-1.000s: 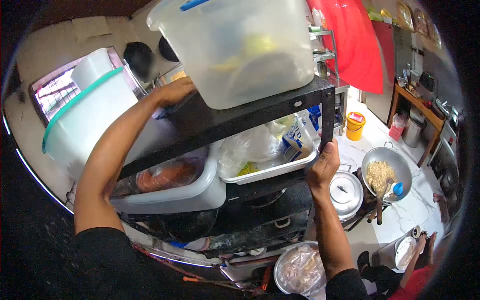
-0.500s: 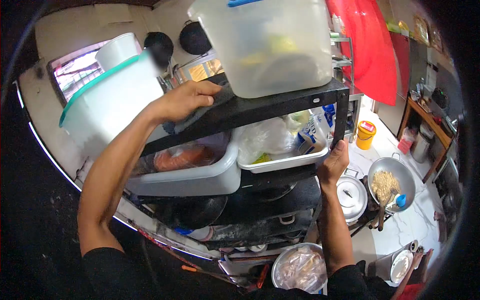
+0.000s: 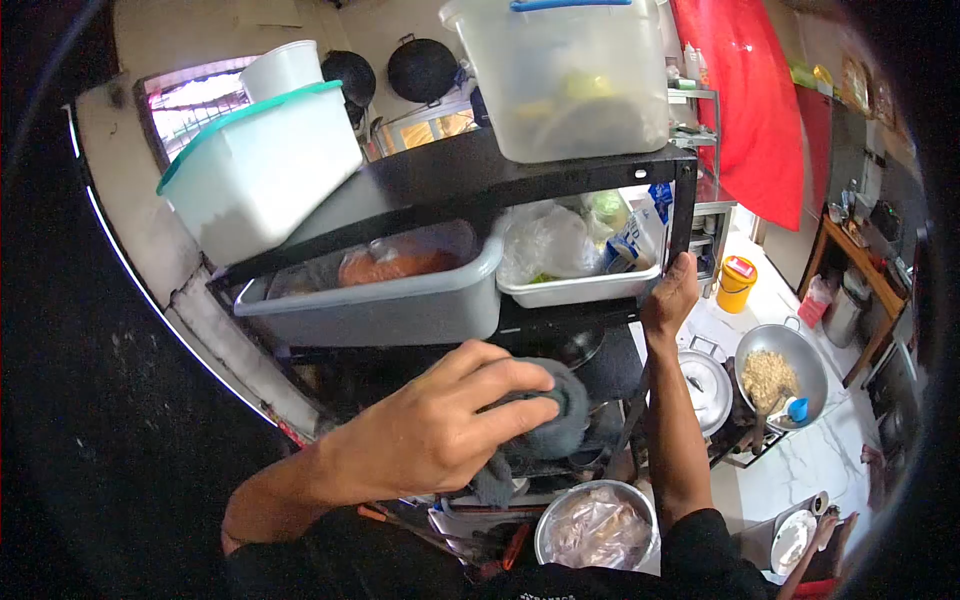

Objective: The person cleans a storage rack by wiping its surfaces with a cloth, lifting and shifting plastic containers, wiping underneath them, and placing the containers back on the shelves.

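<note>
My left hand [image 3: 450,420] is closed on a dark grey cloth [image 3: 555,405], held bunched in front of the lower shelves. My right hand [image 3: 670,300] wraps round the upright post [image 3: 684,220] of a black metal shelf rack [image 3: 420,190]. A cloudy plastic bin [image 3: 580,90] with yellowish things inside sits on the top shelf, and a white bin with a green rim [image 3: 270,170] stands at its left end. One level down are a grey tub [image 3: 380,315] with orange contents and a white tray [image 3: 585,290] of plastic bags.
To the right, a wok of chopped food [image 3: 780,375] and a lidded pot [image 3: 704,390] stand near a yellow bucket [image 3: 736,283]. A metal bowl with a plastic bag [image 3: 597,530] is below. Another person's hand [image 3: 828,530] is near a plate [image 3: 793,541] at lower right.
My left hand has come down from the top shelf's front edge with the cloth, towards me. My right hand stays on the post. The view has shifted slightly.
</note>
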Action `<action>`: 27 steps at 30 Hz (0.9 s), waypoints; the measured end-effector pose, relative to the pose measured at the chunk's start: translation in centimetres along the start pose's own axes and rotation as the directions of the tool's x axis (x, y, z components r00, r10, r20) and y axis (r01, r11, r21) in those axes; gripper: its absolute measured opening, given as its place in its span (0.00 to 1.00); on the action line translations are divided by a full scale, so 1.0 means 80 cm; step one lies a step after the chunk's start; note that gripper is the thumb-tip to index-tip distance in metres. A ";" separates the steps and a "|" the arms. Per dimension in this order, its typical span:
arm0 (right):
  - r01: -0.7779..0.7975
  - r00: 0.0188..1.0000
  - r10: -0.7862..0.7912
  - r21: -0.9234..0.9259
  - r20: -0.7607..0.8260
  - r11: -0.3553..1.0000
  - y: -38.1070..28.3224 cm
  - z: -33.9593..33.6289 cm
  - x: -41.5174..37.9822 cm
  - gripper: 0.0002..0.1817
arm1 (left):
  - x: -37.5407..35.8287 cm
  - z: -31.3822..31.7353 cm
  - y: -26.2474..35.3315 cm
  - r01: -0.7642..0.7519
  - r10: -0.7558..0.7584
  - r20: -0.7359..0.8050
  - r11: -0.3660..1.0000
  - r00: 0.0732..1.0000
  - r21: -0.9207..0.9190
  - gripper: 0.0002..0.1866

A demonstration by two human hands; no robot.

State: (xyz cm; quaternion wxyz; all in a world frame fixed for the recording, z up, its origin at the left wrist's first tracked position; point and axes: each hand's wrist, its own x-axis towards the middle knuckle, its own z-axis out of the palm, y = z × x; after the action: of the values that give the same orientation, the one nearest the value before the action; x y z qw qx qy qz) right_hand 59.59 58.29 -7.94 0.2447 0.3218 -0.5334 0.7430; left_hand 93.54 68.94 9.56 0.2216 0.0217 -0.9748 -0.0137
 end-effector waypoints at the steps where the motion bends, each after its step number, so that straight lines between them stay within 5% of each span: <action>1: 0.012 1.000 -0.012 -0.010 -0.008 1.000 0.008 0.000 -0.001 0.27 | -0.011 0.010 0.002 0.027 -0.027 -0.024 1.000 0.999 0.012 0.22; 4: -0.014 0.997 0.013 0.018 0.079 1.000 0.013 -0.005 -0.002 0.23 | -0.058 0.012 -0.020 0.204 -0.173 -0.185 0.965 0.967 0.163 0.15; 6: 0.005 0.996 -0.007 0.024 0.092 1.000 0.000 -0.012 0.000 0.23 | -0.096 -0.010 -0.058 0.324 -0.195 -0.426 0.911 0.884 0.255 0.02; 8: 0.017 0.995 -0.019 0.020 0.094 1.000 0.001 -0.016 0.003 0.22 | -0.156 -0.041 -0.126 0.457 -0.267 -0.663 0.880 0.700 0.128 0.13; 11: 0.008 0.993 -0.010 0.010 0.114 1.000 0.007 -0.011 0.002 0.22 | -0.221 -0.136 -0.187 0.854 -0.382 -0.872 0.516 0.305 0.072 0.32; 12: -0.012 0.992 0.012 0.003 0.124 1.000 0.006 -0.011 0.002 0.23 | -0.260 -0.173 -0.230 0.899 -0.282 -0.926 0.423 0.249 0.113 0.33; 13: -0.034 0.991 0.034 -0.006 0.133 0.999 0.005 -0.013 0.002 0.23 | -0.270 -0.202 -0.237 0.926 -0.273 -0.949 0.374 0.155 0.044 0.33; 14: -0.007 0.994 0.009 -0.016 0.107 1.000 -0.001 -0.012 0.002 0.24 | -0.291 -0.231 -0.259 0.852 -0.208 -0.962 0.521 0.178 0.045 0.30; 15: 0.002 0.995 -0.001 -0.010 0.104 1.000 -0.004 -0.012 0.004 0.24 | -0.347 -0.271 -0.328 0.793 -0.227 -0.970 0.605 0.090 -0.068 0.28; 17: 0.013 0.995 -0.013 -0.001 0.102 1.000 -0.009 -0.013 0.003 0.23 | -0.336 -0.301 -0.324 0.720 -0.489 -0.872 0.614 0.025 -0.324 0.36; 18: 0.028 0.996 -0.027 -0.010 0.087 1.000 -0.012 -0.014 0.002 0.23 | -0.332 -0.307 -0.322 0.695 -0.651 -0.758 0.564 0.041 -0.446 0.47; 21: 0.036 0.995 -0.032 -0.041 0.097 0.999 -0.003 -0.013 0.003 0.23 | -0.337 -0.319 -0.351 0.716 -0.852 -0.481 0.467 0.208 -0.519 0.54; 22: 0.053 0.996 -0.050 -0.038 0.077 0.998 -0.002 -0.011 0.003 0.22 | -0.335 -0.316 -0.366 0.706 -0.784 -0.547 0.563 0.293 -0.430 0.56; 25: 0.010 0.996 -0.008 -0.018 0.091 1.000 -0.001 -0.011 0.002 0.22 | -0.326 -0.344 -0.374 0.745 -0.667 -0.669 0.618 0.329 -0.250 0.54; 26: 0.005 0.996 -0.003 -0.030 0.091 1.000 -0.002 -0.011 0.002 0.23 | -0.311 -0.338 -0.355 0.669 -0.563 -0.790 0.687 0.243 -0.285 0.49; 27: 0.006 0.996 -0.004 -0.024 0.088 1.000 -0.004 -0.013 0.001 0.24 | -0.295 -0.341 -0.335 0.702 -0.441 -0.845 0.702 0.301 -0.117 0.46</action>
State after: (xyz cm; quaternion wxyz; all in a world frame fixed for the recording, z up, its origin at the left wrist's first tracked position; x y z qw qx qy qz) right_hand 59.53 59.36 -7.92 0.2266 0.3526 -0.5519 0.7209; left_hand 127.59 42.83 23.03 0.6253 0.4053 -0.6646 0.0552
